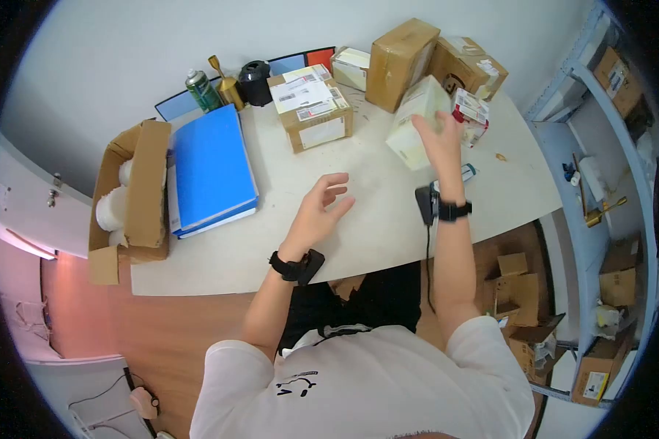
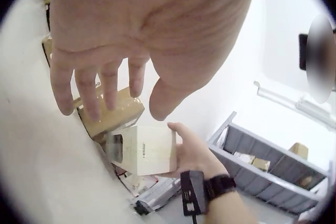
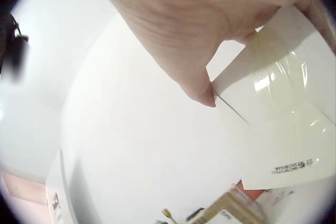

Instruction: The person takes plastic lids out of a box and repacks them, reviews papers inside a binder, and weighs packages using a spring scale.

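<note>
A pale white box (image 1: 411, 135), with clear tape and small printed text on one face in the right wrist view, is in my right hand (image 1: 441, 150). Thumb and fingers grip it from opposite sides at the end nearest me. The box is tilted and overlaps the cardboard boxes behind it. My left hand (image 1: 313, 218) hovers over the front middle of the table (image 1: 373, 197), fingers spread and loosely bent, holding nothing. In the left wrist view its palm (image 2: 142, 19) is apart from the white box.
Behind the white box stand a tall brown carton (image 1: 399, 62), another carton (image 1: 470, 66) and a red-and-white box (image 1: 472, 115). A labelled parcel (image 1: 318, 110) sits at the back middle. Blue binders (image 1: 214, 168) and an open cardboard box (image 1: 148, 194) lie left. Shelving (image 1: 564, 157) is at right.
</note>
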A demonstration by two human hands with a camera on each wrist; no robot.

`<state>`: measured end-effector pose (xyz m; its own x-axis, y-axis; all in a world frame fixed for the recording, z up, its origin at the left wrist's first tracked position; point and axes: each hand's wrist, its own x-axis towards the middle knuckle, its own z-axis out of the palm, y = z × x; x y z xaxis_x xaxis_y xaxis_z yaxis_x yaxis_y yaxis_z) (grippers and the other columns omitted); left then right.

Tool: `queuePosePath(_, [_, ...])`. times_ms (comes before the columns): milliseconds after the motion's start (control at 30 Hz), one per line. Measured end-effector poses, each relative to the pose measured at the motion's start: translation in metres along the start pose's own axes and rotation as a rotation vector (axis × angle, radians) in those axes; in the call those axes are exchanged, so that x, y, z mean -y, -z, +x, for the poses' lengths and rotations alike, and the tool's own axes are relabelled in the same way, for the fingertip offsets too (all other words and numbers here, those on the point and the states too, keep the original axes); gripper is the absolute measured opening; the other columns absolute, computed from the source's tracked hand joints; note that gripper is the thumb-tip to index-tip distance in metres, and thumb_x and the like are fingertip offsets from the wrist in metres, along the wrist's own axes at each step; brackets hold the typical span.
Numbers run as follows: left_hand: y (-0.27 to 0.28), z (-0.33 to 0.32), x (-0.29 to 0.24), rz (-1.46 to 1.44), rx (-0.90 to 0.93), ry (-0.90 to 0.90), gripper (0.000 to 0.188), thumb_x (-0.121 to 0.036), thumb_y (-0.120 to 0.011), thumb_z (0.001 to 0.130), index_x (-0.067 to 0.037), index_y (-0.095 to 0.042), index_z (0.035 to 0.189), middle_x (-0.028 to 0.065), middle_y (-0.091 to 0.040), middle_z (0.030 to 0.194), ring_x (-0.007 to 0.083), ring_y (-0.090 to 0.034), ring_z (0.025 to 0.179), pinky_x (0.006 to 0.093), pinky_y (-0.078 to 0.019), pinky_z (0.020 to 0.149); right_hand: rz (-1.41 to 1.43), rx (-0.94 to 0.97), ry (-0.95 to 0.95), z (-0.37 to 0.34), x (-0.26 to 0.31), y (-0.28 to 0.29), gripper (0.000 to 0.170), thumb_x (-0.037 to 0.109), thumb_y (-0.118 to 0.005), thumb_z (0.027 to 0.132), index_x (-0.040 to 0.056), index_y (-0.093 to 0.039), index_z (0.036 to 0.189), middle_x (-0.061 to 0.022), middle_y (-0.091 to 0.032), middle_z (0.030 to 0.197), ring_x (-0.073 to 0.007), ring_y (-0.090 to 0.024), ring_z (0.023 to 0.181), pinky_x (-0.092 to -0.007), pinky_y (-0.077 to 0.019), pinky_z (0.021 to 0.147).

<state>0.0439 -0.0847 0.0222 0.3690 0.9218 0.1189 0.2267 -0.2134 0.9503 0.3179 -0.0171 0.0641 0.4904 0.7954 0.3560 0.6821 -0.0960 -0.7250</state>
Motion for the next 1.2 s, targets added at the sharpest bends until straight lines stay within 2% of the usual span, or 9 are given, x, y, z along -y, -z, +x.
queuePosePath(233, [-0.012, -0.004, 0.004, -0.81, 0.138, 0.219, 0.068, -0.051, -0.048, 0.103, -0.004, -0.034, 0.151, 0.0183, -0.049, 0.147, 0.0281, -0.052, 0.133, 0.0436, -0.0432, 0.111, 0.895, 0.333, -0.175, -0.141, 0.014, 0.038, 0.063, 0.027, -0.075, 0.087, 0.001, -0.048, 0.137, -0.0168, -0.049, 0.137, -0.0267, -0.044, 0.13, -0.0385, -0.035, 0.111])
queuePosePath(300, [-0.007, -0.009, 0.006, -1.156, 0.173, 0.266, 0.073, -0.059, -0.04, 0.103, -0.002, -0.037, 0.149, 0.0163, -0.053, 0.144, 0.0288, -0.057, 0.128, 0.0434, -0.0469, 0.108, 0.823, 0.51, -0.013, -0.168, 0.014, 0.037, 0.067, 0.027, -0.076, 0.086, 0.0032, -0.045, 0.14, -0.0179, -0.043, 0.145, -0.0271, -0.038, 0.137, -0.0395, -0.0318, 0.115])
queuePosePath(400, [0.008, -0.026, 0.01, -1.149, 0.026, 0.317, 0.063, -0.048, -0.053, 0.102, -0.003, -0.044, 0.146, 0.0141, -0.059, 0.137, 0.0253, -0.06, 0.124, 0.0394, -0.0504, 0.103, 0.569, 0.743, 0.432, -0.168, 0.014, 0.057, 0.067, 0.028, -0.075, 0.088, 0.0059, -0.044, 0.143, -0.0187, -0.041, 0.146, -0.0315, -0.035, 0.143, -0.0394, -0.0298, 0.116])
queuePosePath(567, [0.034, -0.055, -0.006, -1.318, -0.111, 0.408, 0.055, -0.043, -0.052, 0.103, -0.005, -0.049, 0.142, 0.0113, -0.063, 0.132, 0.025, -0.065, 0.115, 0.0399, -0.0547, 0.097, 0.192, 0.54, 0.264, -0.096, -0.057, 0.059, 0.05, 0.024, -0.069, 0.092, -0.0003, -0.054, 0.133, -0.0212, -0.057, 0.131, -0.0331, -0.054, 0.125, -0.0377, -0.0398, 0.109])
queuePosePath(667, [0.033, -0.083, -0.033, -1.239, -0.096, 0.167, 0.052, -0.041, -0.047, 0.106, -0.004, -0.051, 0.142, 0.013, -0.061, 0.135, 0.0246, -0.062, 0.119, 0.0392, -0.0526, 0.1, -0.089, 0.342, 0.239, -0.057, -0.098, 0.062, 0.047, 0.028, -0.068, 0.093, -0.0019, -0.058, 0.127, -0.0238, -0.06, 0.126, -0.0363, -0.059, 0.116, -0.0415, -0.0455, 0.102])
queuePosePath(733, [0.033, -0.088, -0.031, -1.072, -0.184, 0.025, 0.051, -0.04, -0.046, 0.106, -0.003, -0.051, 0.142, 0.0131, -0.059, 0.137, 0.026, -0.06, 0.121, 0.04, -0.0511, 0.103, -0.115, 0.233, -0.133, -0.042, -0.103, 0.065, 0.061, 0.044, -0.068, 0.091, -0.0016, -0.056, 0.13, -0.0293, -0.058, 0.125, -0.0412, -0.06, 0.113, -0.0455, -0.0475, 0.1])
queuePosePath(800, [0.041, -0.085, -0.012, -1.561, 0.033, 0.065, 0.053, -0.036, -0.045, 0.106, -0.002, -0.045, 0.146, 0.0166, -0.053, 0.144, 0.0301, -0.055, 0.128, 0.0422, -0.0464, 0.108, -0.243, 0.214, -0.14, -0.043, -0.1, 0.059, 0.071, 0.052, -0.067, 0.089, -0.0035, -0.053, 0.131, -0.0317, -0.058, 0.123, -0.0436, -0.06, 0.112, -0.0469, -0.0481, 0.099])
queuePosePath(933, [0.04, -0.086, -0.004, -1.44, -0.213, 0.248, 0.052, -0.039, -0.04, 0.108, -0.004, -0.048, 0.145, 0.0151, -0.06, 0.137, 0.0268, -0.062, 0.121, 0.04, -0.053, 0.101, -0.538, 0.127, -0.33, -0.023, -0.115, 0.042, 0.094, 0.066, -0.064, 0.083, -0.01, -0.043, 0.135, -0.0355, -0.059, 0.12, -0.0503, -0.059, 0.115, -0.0485, -0.0483, 0.099])
queuePosePath(1200, [0.045, -0.084, 0.011, -1.656, -0.188, 0.342, 0.059, -0.048, -0.041, 0.103, -0.007, -0.045, 0.146, 0.0224, -0.048, 0.142, 0.0405, -0.047, 0.13, 0.0599, -0.0401, 0.107, -0.199, 0.469, -0.156, -0.007, -0.11, 0.012, 0.069, 0.033, -0.068, 0.08, -0.0104, -0.045, 0.129, -0.0305, -0.063, 0.115, -0.04, -0.064, 0.106, -0.0437, -0.0514, 0.092])
